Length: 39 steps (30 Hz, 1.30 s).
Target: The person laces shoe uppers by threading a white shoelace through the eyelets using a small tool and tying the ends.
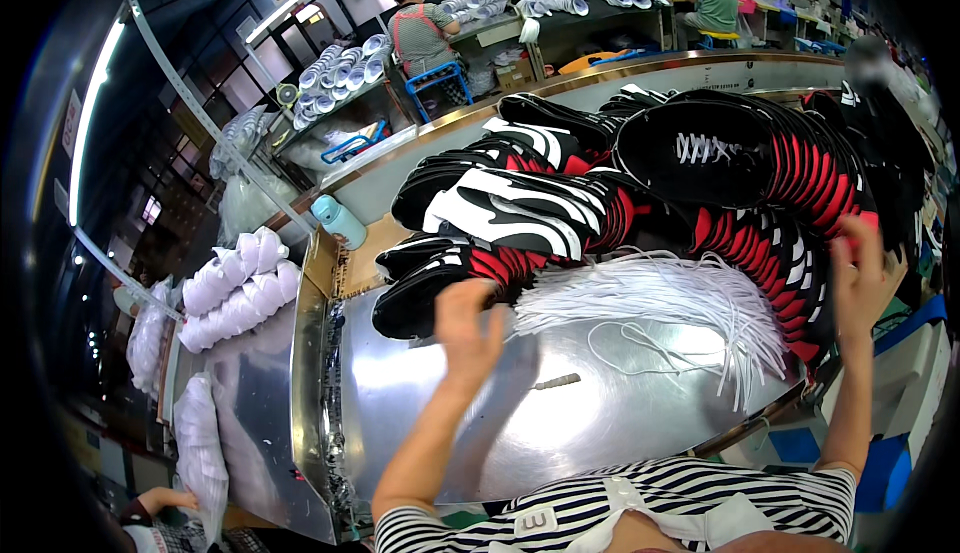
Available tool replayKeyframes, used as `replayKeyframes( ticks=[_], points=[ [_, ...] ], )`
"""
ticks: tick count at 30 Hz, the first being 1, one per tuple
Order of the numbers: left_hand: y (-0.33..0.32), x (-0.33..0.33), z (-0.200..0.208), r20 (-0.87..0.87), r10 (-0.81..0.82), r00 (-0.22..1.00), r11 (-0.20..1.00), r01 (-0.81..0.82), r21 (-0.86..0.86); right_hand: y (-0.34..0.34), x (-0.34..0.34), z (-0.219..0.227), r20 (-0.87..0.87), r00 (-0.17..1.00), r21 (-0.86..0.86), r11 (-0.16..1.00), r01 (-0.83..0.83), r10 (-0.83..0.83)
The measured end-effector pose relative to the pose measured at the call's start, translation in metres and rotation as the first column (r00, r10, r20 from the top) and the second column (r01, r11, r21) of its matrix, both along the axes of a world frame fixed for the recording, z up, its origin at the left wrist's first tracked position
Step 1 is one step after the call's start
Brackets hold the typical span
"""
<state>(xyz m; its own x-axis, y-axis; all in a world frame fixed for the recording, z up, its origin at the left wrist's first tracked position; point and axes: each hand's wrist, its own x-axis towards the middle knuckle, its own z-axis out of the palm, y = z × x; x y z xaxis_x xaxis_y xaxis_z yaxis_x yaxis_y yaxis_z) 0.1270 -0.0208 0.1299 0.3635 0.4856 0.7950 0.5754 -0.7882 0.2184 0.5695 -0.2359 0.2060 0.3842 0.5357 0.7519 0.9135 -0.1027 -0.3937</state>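
My left hand [470, 331] hovers at the left end of a bundle of white shoelaces [650, 298], thumb and fingers apart, with nothing seen in it. My right hand [866, 278] is raised at the right end of a stack of black-and-red shoe uppers [815, 168], its fingers spread and slightly blurred. Whether those fingertips touch the uppers I cannot tell. More uppers with white side panels [520, 215] lie heaped at the left of the pile. The lace bundle rests in front of the heap, with a few strands looped loose on the metal tabletop [480, 453].
A light-blue bottle [340, 223] stands in the far left corner beside a raised metal edge [310, 373]. Wrapped white bundles [240, 288] lie on the left-hand table. Someone's hand [165, 499] shows at lower left. Two people sit at far benches holding rows of white shoe parts [340, 75].
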Motion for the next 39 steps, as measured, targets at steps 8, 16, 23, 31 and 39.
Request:
replayKeyframes(
  ticks=[8, 16, 23, 31, 39],
  points=[
    [0.079, -0.034, 0.008, -0.455, 0.332, 0.826, 0.942, -0.316, 0.114, 0.198, -0.171, -0.065, 0.078, 0.671, -0.24, 0.667, -0.705, 0.737],
    [0.12, -0.056, 0.008, -0.357, 0.279, 0.891, 0.958, -0.234, 0.165, 0.318, -0.217, -0.076, 0.315, 0.658, -0.339, 0.729, -0.595, 0.684],
    [0.065, -0.044, -0.011, -0.284, 0.454, 0.845, 0.89, -0.413, 0.194, 0.386, -0.242, -0.07, 0.471, 0.451, -0.211, 0.594, -0.777, 0.758],
    [-0.027, -0.073, -0.052, -0.183, 0.136, 0.974, 0.971, -0.094, 0.219, 0.225, -0.226, -0.114, 0.127, 0.47, -0.16, 0.486, -0.859, 0.873],
    [0.029, -0.024, -0.078, -0.079, 0.228, 0.97, 0.774, -0.23, -0.59, 0.121, -0.259, -0.176, -0.107, 0.353, -0.53, 0.247, -0.811, 0.929]
  ],
)
